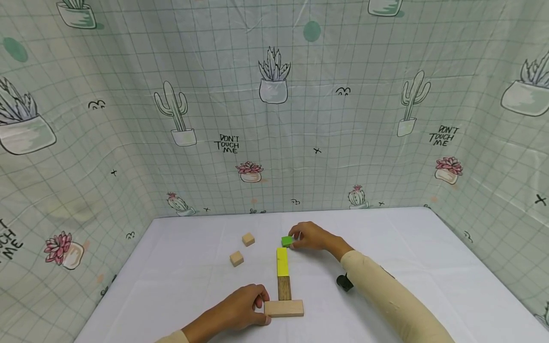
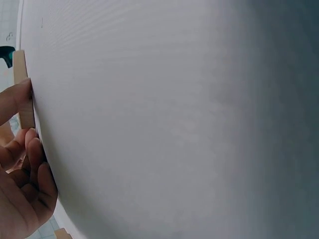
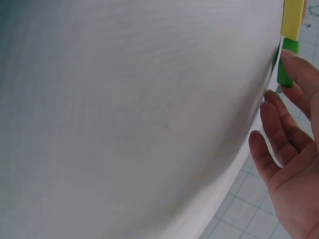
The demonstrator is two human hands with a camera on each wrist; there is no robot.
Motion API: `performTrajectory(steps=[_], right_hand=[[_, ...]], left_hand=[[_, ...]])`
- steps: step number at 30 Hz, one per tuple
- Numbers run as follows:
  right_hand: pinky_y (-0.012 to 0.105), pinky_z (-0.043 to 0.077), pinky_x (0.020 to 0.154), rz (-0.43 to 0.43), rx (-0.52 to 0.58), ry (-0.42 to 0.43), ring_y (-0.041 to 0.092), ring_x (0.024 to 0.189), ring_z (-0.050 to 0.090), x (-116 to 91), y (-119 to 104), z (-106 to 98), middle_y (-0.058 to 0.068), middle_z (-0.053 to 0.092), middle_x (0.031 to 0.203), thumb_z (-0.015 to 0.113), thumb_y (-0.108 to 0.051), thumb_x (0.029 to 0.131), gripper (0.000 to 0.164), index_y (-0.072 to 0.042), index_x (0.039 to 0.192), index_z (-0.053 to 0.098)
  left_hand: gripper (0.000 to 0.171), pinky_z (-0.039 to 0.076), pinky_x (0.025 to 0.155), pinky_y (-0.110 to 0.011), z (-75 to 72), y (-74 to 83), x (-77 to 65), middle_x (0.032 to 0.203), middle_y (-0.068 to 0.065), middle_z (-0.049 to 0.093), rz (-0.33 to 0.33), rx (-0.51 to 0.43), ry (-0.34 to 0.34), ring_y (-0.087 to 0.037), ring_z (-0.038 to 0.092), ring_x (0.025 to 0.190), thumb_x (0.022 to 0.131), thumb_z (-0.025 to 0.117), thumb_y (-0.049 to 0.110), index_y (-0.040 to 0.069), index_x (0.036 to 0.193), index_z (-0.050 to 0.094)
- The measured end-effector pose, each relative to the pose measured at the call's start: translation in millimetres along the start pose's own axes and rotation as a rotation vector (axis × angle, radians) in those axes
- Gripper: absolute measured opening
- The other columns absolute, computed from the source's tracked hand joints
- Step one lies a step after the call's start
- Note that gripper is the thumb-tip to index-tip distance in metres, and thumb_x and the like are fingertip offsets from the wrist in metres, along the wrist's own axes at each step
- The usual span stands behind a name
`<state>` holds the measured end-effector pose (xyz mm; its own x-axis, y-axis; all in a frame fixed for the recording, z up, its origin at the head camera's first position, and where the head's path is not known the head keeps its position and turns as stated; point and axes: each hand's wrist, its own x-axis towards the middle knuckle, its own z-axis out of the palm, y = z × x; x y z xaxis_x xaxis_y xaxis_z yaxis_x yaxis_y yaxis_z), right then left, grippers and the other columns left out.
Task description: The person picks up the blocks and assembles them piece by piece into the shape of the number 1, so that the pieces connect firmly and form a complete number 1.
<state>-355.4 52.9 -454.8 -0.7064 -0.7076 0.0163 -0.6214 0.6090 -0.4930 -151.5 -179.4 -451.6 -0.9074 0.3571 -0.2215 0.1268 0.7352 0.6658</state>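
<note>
White bench, left hand near, right hand farther out.
Left pinches the pale plank's end, seemingly steadying it across the brown block; right pinches the green block, small enough to suit fingertips, at the yellow block's far end. Small cubes sit beyond the left hand, a dark object beside the right sleeve.

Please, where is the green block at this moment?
In the head view, the green block is just beyond the yellow block, slightly right of centre, pinched by the right hand.
</note>
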Motion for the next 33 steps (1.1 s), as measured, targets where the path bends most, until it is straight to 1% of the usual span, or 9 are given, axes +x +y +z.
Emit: performTrajectory(steps=[7, 14, 23, 33], right_hand=[[0.032, 0.053, 0.082, -0.001, 0.004, -0.002, 0.013, 0.092, 0.061, 0.8, -1.0, 0.9, 0.002, 0.068, 0.108, 0.076, -0.022, 0.090, 0.032, -0.009, 0.118, 0.070], [0.031, 0.051, 0.082, 0.011, 0.020, -0.012, 0.012, 0.092, 0.059, 3.0, -0.5, 3.6, -0.001, 0.066, 0.104, 0.077, -0.023, 0.089, 0.031, -0.011, 0.117, 0.070], [0.031, 0.052, 0.083, -0.001, -0.008, -0.023, 0.011, 0.092, 0.059, 4.2, -1.5, 4.0, -0.002, 0.063, 0.100, 0.076, -0.022, 0.090, 0.029, -0.012, 0.117, 0.071], [0.032, 0.052, 0.083, 0.008, -0.033, -0.021, 0.012, 0.093, 0.059, 3.9, -3.9, 4.1, -0.001, 0.063, 0.100, 0.076, -0.021, 0.090, 0.030, -0.010, 0.117, 0.071]], left_hand=[[0.030, 0.039, 0.063, -0.024, -0.4, -0.3, 0.3, 0.084, 0.004, 0.053, -0.005, 0.003, -0.001, -0.009, 0.047, 0.071, 0.081, 0.084, 0.023, 0.015, 0.100, 0.062], [0.030, 0.039, 0.064, -0.024, -0.6, 0.9, -0.6, 0.084, 0.004, 0.052, -0.007, 0.005, -0.008, -0.009, 0.047, 0.071, 0.082, 0.084, 0.023, 0.015, 0.100, 0.062], [0.030, 0.038, 0.064, -0.024, -0.7, 1.5, 0.8, 0.083, 0.004, 0.052, -0.023, 0.006, -0.010, -0.009, 0.047, 0.071, 0.082, 0.084, 0.023, 0.016, 0.099, 0.061], [0.031, 0.039, 0.063, -0.025, -0.5, 0.1, 1.1, 0.084, 0.003, 0.052, -0.016, 0.001, -0.008, -0.010, 0.047, 0.071, 0.081, 0.085, 0.023, 0.016, 0.099, 0.061]])
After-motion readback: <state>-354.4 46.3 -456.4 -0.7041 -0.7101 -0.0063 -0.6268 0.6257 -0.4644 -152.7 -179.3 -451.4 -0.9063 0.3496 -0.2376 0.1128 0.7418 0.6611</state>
